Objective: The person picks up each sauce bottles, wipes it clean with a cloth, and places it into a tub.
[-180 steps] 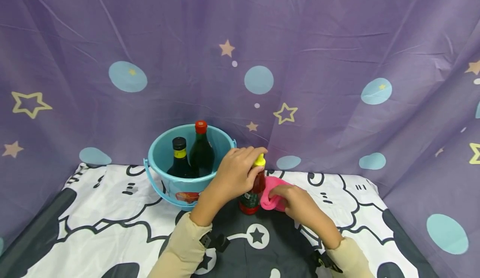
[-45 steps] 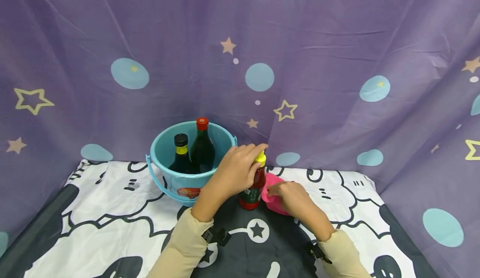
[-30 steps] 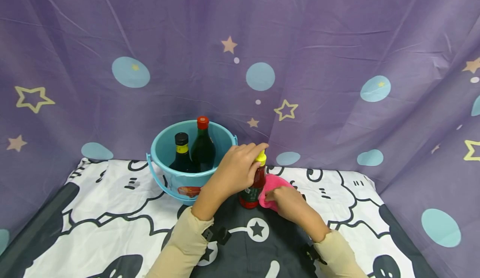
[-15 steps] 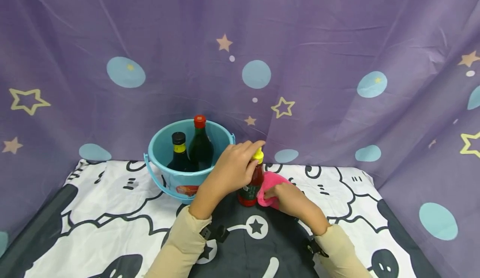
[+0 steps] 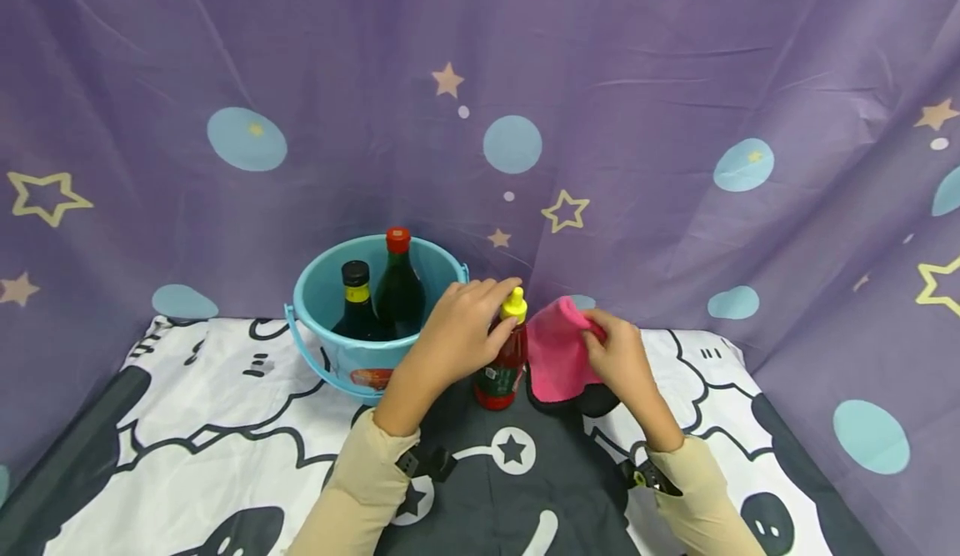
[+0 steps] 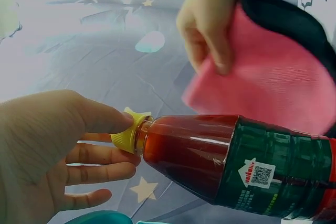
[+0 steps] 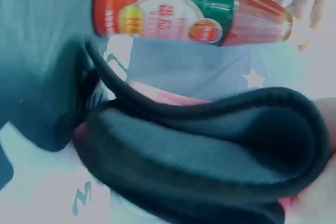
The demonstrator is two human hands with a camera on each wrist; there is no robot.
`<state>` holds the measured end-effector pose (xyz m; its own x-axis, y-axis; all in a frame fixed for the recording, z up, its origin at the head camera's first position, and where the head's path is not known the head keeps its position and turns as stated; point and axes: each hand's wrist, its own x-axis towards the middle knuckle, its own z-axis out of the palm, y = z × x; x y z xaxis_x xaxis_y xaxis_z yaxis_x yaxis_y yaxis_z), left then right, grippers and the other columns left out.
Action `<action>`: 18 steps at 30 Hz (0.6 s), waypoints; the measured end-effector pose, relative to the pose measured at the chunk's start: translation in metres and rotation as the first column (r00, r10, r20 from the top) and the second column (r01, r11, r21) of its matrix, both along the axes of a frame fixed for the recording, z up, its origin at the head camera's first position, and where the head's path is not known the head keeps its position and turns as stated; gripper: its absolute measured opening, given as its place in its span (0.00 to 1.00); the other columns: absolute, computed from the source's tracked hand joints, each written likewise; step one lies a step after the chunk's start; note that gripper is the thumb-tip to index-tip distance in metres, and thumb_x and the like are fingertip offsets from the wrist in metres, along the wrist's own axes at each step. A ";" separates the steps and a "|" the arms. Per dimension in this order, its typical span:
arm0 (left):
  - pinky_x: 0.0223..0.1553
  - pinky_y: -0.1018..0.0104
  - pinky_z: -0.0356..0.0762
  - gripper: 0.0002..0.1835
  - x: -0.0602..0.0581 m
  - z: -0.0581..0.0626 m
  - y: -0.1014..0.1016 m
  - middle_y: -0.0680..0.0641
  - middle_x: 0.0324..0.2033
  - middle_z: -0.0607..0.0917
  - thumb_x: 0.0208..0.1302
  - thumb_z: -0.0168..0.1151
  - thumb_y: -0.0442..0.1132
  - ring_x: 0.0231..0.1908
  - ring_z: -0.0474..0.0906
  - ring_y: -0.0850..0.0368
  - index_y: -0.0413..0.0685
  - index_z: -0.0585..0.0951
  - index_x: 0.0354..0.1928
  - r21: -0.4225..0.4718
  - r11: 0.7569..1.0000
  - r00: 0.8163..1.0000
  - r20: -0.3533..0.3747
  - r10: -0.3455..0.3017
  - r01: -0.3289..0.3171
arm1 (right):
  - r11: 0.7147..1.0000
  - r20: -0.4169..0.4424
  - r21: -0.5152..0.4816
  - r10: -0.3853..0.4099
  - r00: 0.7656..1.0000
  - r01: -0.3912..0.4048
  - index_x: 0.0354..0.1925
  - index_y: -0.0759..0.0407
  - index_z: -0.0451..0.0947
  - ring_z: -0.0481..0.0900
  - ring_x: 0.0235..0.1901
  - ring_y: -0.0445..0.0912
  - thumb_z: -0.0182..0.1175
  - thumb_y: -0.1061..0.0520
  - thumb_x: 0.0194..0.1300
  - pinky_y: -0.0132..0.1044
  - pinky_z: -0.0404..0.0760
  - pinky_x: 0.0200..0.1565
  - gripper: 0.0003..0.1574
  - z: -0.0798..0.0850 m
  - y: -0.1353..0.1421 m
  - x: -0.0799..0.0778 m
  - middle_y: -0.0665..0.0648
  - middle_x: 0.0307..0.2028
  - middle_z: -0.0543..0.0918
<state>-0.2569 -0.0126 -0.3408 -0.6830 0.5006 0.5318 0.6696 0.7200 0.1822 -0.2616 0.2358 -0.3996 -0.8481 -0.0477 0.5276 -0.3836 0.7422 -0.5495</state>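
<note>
A bottle of red sauce point(image 5: 501, 370) with a green label and yellow cap point(image 5: 514, 303) stands upright on the patterned cloth. At its cap, my left hand point(image 5: 459, 333) pinches with the thumb and a finger behind; the other fingers are spread, as the left wrist view shows. To the right, my right hand point(image 5: 624, 363) grips the upper edge of a pink cloth point(image 5: 558, 352), which hangs down beside the bottle. The right wrist view shows the cloth's dark grey inner side point(image 7: 199, 145) and black border, folded over into a loop.
Left of the bottle stands a light blue bucket point(image 5: 315, 323) with its handle down. Inside are a dark bottle with a black cap point(image 5: 358, 306) and a dark green bottle with a red cap point(image 5: 401, 289). A purple curtain point(image 5: 645, 122) rises behind.
My right hand has lifted the pink cloth up and away from the bottle's side, and it now hangs more spread out. The left hand stays at the cap, its fingers slightly farther left.
</note>
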 end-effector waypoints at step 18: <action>0.51 0.51 0.80 0.26 0.000 0.000 0.001 0.43 0.46 0.87 0.66 0.68 0.41 0.47 0.83 0.47 0.39 0.78 0.63 0.013 1.000 0.999 -0.026 -0.020 0.020 | 0.892 -0.469 -0.236 0.242 0.849 -0.385 0.54 0.70 0.82 0.83 0.53 0.37 0.69 0.75 0.56 0.25 0.79 0.57 0.26 -0.005 -0.047 0.021 0.65 0.50 0.87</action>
<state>-0.2570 -0.0119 -0.3407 -0.6589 0.5065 0.5561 0.6884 0.7041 0.1742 -0.2401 0.1888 -0.4045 -0.5113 -0.0470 0.8581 -0.8101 0.3598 -0.4630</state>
